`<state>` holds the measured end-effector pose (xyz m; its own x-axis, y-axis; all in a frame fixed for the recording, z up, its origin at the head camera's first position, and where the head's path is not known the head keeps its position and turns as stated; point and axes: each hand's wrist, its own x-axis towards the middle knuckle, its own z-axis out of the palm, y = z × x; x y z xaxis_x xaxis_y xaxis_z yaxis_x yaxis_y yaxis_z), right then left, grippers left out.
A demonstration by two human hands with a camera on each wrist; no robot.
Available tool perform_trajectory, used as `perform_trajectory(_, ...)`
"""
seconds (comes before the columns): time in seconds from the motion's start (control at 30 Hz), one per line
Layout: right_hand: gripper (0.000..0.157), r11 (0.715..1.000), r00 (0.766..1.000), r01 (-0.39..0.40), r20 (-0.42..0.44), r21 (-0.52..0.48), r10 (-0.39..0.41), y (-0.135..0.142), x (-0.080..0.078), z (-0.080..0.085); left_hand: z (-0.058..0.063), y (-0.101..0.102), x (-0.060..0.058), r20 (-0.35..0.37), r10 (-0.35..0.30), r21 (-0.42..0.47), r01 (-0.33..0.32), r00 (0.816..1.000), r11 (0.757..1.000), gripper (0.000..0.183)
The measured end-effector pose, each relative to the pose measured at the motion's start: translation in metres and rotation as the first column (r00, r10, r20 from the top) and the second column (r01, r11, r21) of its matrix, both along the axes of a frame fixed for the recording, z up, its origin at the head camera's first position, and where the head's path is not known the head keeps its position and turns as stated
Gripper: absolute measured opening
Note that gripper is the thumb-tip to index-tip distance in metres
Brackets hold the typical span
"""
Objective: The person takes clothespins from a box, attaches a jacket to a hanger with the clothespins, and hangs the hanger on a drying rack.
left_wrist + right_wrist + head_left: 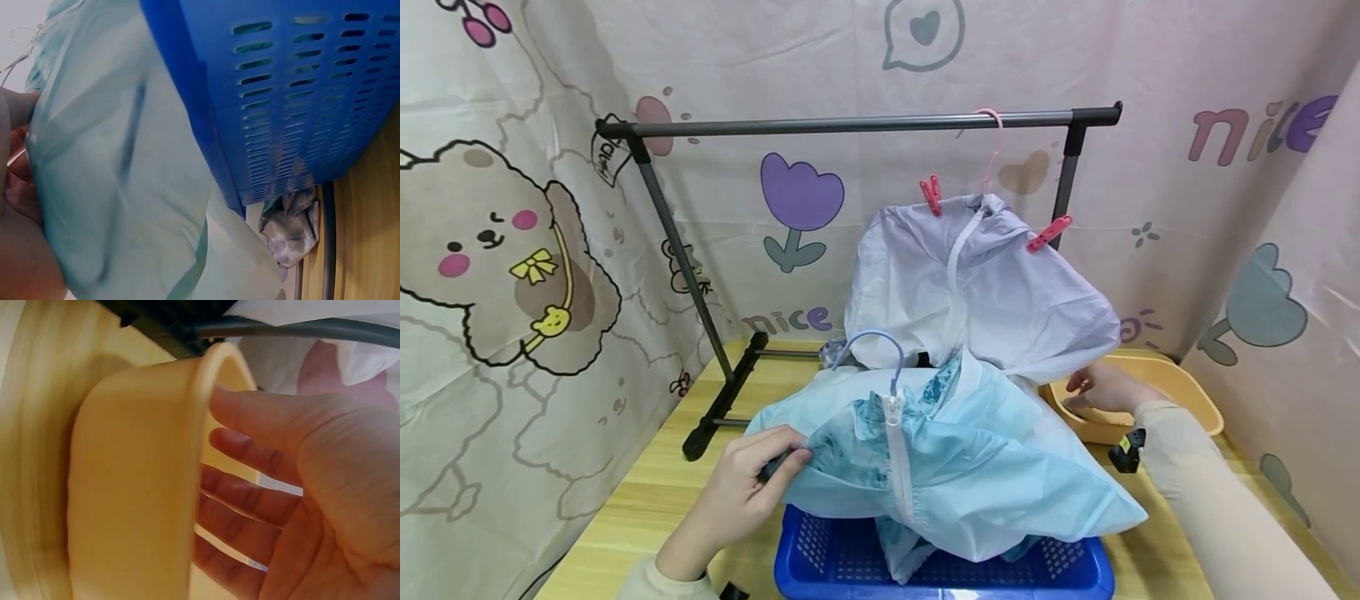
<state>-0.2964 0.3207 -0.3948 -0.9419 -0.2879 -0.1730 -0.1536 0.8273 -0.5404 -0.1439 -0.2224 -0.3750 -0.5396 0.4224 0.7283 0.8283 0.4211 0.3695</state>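
Note:
A light-blue zip jacket (992, 467) lies draped over the blue basket (943, 593), with a blue hanger (880, 335) hook standing up from its neck. At the jacket's left side, my left hand (741, 487) pinches it between thumb and fingers; something dark shows in the grip, its kind unclear. In the left wrist view, the jacket fabric (125, 162) hangs beside the basket wall (219, 150). My right hand (1108, 388) reaches into the yellow bin (1206, 404). In the right wrist view, its loosely bent fingers (240, 497) are past the bin rim; no held thing is visible.
Behind the basket stands a black-and-grey clothes rack (820, 127) on the wooden table (647, 475). From its bar, on a pink hanger (997, 133), hangs a pale lilac jacket (917, 275) with two red clothespins (1050, 233). A printed curtain (715, 50) surrounds the table.

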Motion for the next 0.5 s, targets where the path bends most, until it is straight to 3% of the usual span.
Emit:
perform_trajectory(0.13,0.039,0.996,0.995,-0.023,0.095,0.088,0.014,0.0040,-0.0031,-0.0040,0.0004,0.0008,-0.0003,-0.019,-0.015,0.006,0.015,1.000,1.000,0.034)
perform_trajectory(0.27,0.037,0.993,0.986,-0.057,0.161,0.099,0.041,0.0064,-0.0059,-0.0066,-0.0001,0.0011,-0.0002,0.004,-0.008,0.006,0.008,1.000,1.000,0.035)
perform_trajectory(0.5,0.026,0.993,0.990,-0.038,0.138,0.116,0.022,0.0086,-0.0053,-0.0094,-0.0025,0.0009,-0.0020,0.052,0.030,-0.005,-0.029,0.998,1.000,0.035)
